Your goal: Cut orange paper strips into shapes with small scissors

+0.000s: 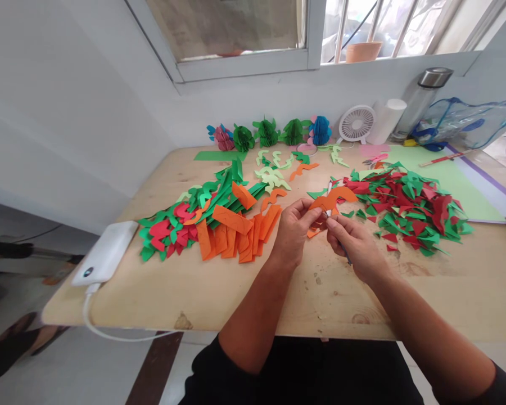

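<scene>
My left hand (294,228) pinches a piece of orange paper (335,197) with a curvy, wing-like outline. In my right hand (358,247) is a pair of scissors (329,187); a bright blade stands up against the orange paper and a dark blue handle shows under the fingers. The rest of the scissors is hidden by my hand. Left of my hands lie folded orange paper strips (231,236) with drawn curved lines, beside green paper strips (225,194) and red and green cut-out shapes (168,233). A heap of red and green paper scraps (413,208) spreads to the right.
Honeycomb paper figures (267,132) stand along the wall, near a small white fan (357,124). A glass bottle (424,101) and a clear pouch (468,121) are at the back right. A white power bank (105,253) with a cable sits at the table's (152,304) left edge.
</scene>
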Demonstrator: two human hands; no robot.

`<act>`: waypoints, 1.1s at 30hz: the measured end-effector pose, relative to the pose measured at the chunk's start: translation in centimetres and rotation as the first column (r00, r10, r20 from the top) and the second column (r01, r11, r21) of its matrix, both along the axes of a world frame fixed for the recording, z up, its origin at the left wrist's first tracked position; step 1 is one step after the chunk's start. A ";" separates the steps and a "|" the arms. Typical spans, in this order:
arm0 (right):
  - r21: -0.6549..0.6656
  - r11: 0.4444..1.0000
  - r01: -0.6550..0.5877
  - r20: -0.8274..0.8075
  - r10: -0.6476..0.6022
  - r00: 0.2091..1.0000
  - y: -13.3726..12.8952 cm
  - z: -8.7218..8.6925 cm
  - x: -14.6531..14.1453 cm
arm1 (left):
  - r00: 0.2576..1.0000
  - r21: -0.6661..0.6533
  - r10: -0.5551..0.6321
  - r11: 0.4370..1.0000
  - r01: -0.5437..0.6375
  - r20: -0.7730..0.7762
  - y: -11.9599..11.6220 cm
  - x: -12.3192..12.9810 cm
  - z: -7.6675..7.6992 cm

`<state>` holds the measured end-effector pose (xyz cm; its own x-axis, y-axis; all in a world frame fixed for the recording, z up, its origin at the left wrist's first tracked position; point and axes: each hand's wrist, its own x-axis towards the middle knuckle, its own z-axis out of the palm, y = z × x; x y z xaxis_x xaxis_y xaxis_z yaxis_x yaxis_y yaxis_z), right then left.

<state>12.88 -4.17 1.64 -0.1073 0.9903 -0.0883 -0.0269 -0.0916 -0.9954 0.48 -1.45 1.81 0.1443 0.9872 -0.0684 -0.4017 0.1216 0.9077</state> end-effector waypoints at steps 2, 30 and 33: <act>0.002 1.000 -0.004 -0.008 0.004 1.000 0.0 0.0 0.0 | 1.000 0.004 0.000 1.000 0.000 0.005 0.0 0.0 0.0; -0.005 1.000 -0.008 -0.027 0.008 1.000 -0.1 0.0 0.0 | 1.000 -0.003 0.001 1.000 -0.001 -0.001 0.0 0.0 0.1; -0.011 1.000 -0.009 -0.036 0.009 0.999 -0.1 -0.1 0.0 | 1.000 -0.001 0.005 1.000 -0.005 -0.004 0.0 0.0 0.1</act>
